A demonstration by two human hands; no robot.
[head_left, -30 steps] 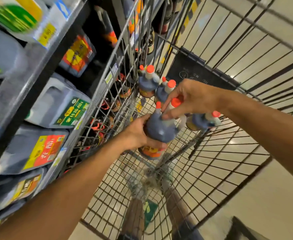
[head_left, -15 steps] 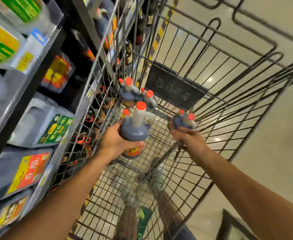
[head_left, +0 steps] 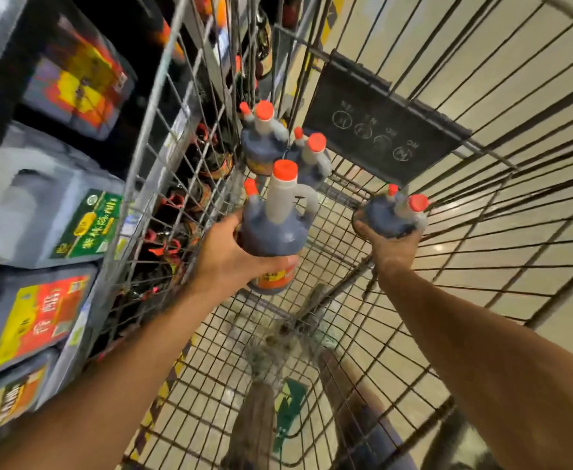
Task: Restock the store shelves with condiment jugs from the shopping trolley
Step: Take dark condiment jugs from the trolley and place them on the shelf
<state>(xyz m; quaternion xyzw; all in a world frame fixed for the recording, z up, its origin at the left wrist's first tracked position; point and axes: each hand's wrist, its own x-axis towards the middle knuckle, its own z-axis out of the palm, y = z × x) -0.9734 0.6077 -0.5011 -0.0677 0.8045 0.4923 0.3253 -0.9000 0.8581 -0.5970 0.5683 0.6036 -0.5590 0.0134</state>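
Note:
I hold a dark condiment jug with orange caps (head_left: 274, 225) in my left hand (head_left: 225, 259), lifted above the floor of the wire trolley (head_left: 346, 351). My right hand (head_left: 391, 247) grips a second dark jug (head_left: 391, 212) from below, further right inside the trolley. Two more jugs (head_left: 264, 140) (head_left: 313, 157) stand at the trolley's far end. The store shelves (head_left: 75, 320) run along the left, outside the trolley's wire wall.
Large grey jugs with green, red and yellow labels (head_left: 47, 205) lie on the left shelves. Dark bottles (head_left: 190, 205) show through the trolley's left wire wall. A black sign panel (head_left: 383, 130) hangs on the trolley's far end. Pale floor lies to the right.
My right hand let go of the first jug's cap, moved right and took hold of a second jug. My left hand keeps its jug raised. The view swung a little.

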